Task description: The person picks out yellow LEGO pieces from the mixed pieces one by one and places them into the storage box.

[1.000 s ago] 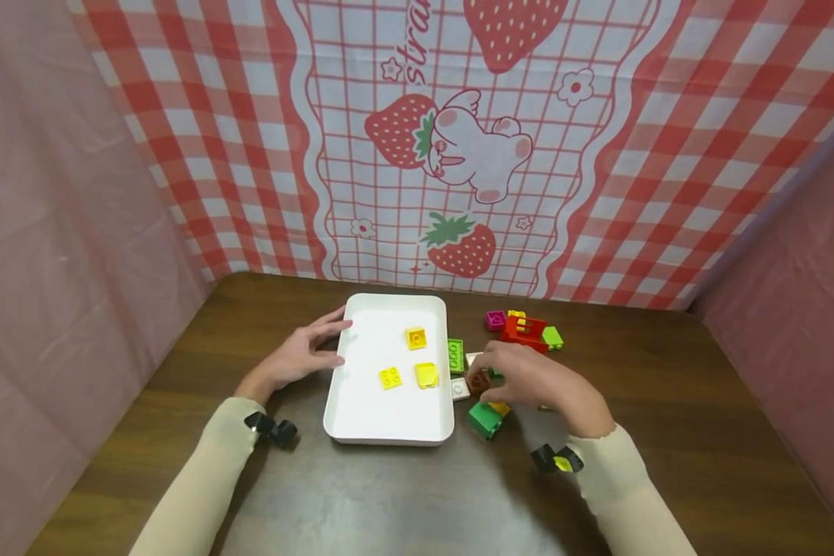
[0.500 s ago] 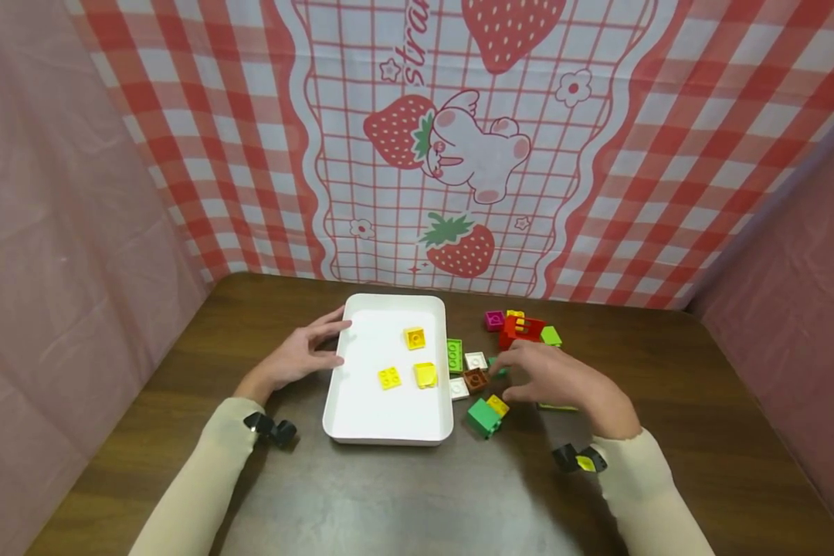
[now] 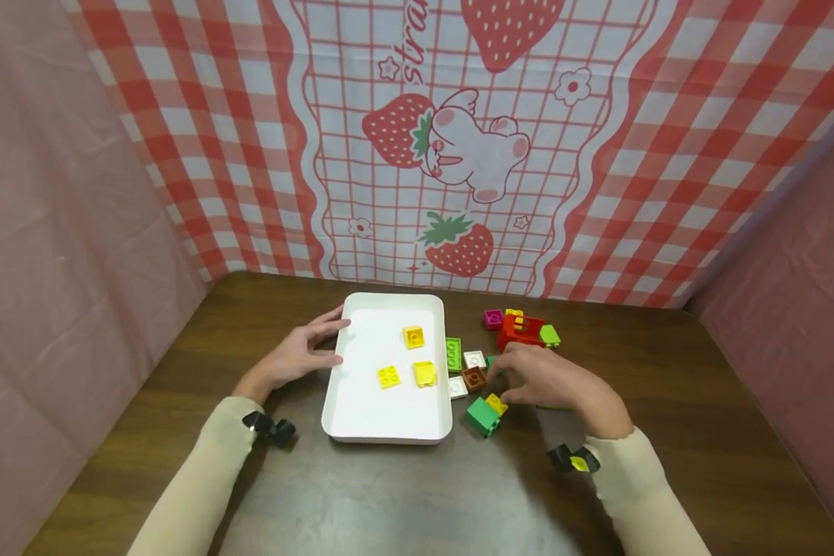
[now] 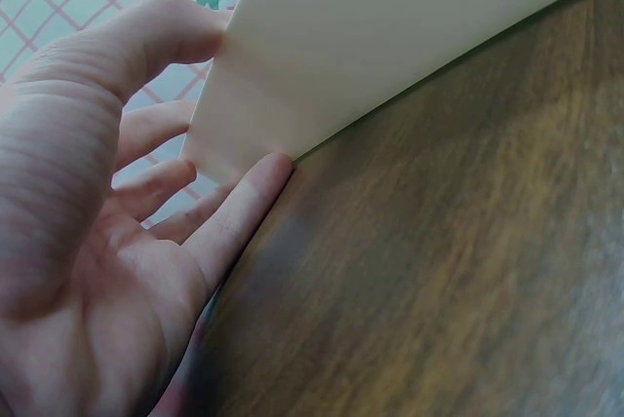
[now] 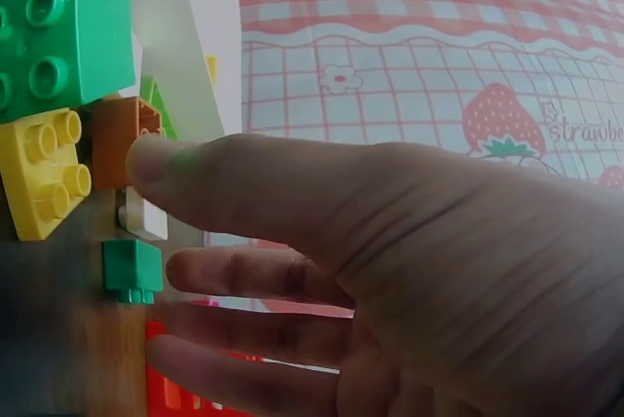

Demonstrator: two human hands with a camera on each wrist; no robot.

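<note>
My left hand rests along the left side of a white tray; in the left wrist view the thumb touches its rim and the other fingers lie on its outer wall. Inside are three yellow toy bricks, one toward the back. My right hand hovers over loose bricks right of the tray, thumb and fingers apart with nothing between them. Closest to its fingertips are a brown brick and a small green brick. A yellow brick lies against a larger green brick.
By the tray's right wall lie a lime brick and two white bricks, one behind the brown one. Farther back are a red openwork piece, a magenta brick and a lime piece. A checked cloth hangs behind the table.
My right hand has shifted right from over the brown brick, uncovering it and the white brick behind it. Lately it has barely moved. My left hand stays at the tray.
</note>
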